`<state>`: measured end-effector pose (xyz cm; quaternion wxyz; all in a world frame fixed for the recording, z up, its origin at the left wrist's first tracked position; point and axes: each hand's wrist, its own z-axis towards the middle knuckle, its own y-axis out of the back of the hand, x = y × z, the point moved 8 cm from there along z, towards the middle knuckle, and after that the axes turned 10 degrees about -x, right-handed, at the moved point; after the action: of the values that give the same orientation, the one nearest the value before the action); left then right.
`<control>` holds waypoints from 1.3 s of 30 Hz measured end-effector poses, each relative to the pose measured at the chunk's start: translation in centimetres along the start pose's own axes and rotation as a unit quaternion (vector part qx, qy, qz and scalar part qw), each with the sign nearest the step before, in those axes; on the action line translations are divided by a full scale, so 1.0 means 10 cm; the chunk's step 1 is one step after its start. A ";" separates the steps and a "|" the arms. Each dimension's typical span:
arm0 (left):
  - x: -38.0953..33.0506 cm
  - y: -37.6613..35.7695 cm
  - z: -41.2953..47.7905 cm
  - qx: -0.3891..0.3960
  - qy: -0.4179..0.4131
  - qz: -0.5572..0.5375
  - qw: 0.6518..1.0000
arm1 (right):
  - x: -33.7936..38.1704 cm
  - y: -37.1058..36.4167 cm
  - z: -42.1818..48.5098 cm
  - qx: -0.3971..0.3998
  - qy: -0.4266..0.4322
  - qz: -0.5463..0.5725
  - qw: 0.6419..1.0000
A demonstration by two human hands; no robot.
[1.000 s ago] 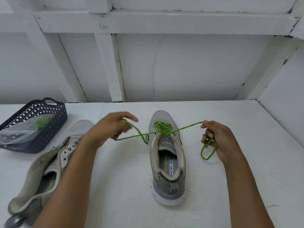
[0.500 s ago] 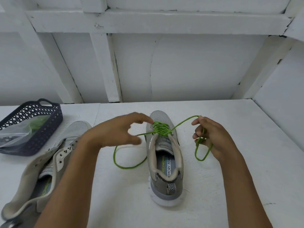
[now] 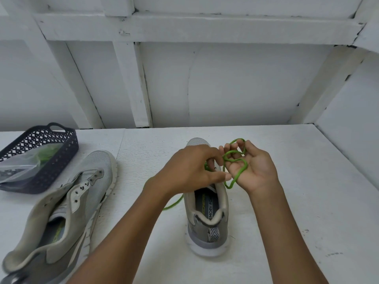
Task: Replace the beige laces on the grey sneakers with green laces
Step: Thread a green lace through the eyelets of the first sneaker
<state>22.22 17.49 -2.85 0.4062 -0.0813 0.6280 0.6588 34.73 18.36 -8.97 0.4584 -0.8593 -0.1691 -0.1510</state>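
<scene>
A grey sneaker stands in the middle of the white table, heel toward me, threaded with a green lace. My right hand is over the shoe's right side, palm up, with loops of the green lace wound around its fingers. My left hand hovers over the tongue, its fingers pinching the lace right beside the right hand. A loose stretch of lace trails onto the table left of the shoe. The second grey sneaker lies at the left with bare eyelets and no lace.
A dark lattice basket sits at the far left, holding a clear plastic bag with something green inside. White walls and beams close the back and right side of the table.
Both hands came together over the shoe. The left hand moved right and took hold of the lace near the right hand, which turned palm up with more loops gathered on it.
</scene>
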 end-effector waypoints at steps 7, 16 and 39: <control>0.05 0.02 0.01 -0.049 0.014 -0.031 0.998 | -0.06 -0.08 -0.07 0.036 0.004 -0.021 0.999; 0.17 0.06 0.07 -0.099 0.041 -0.049 0.993 | 0.01 -0.12 -0.15 0.070 0.037 -0.099 0.992; 0.36 0.23 0.04 -0.123 0.070 -0.062 0.988 | -0.10 0.50 -0.24 0.184 0.093 -0.876 0.436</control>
<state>18.55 19.73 -3.26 0.3881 -0.2161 0.5626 0.6973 35.72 13.55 -11.78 0.2415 -0.1278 -0.8118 -0.5161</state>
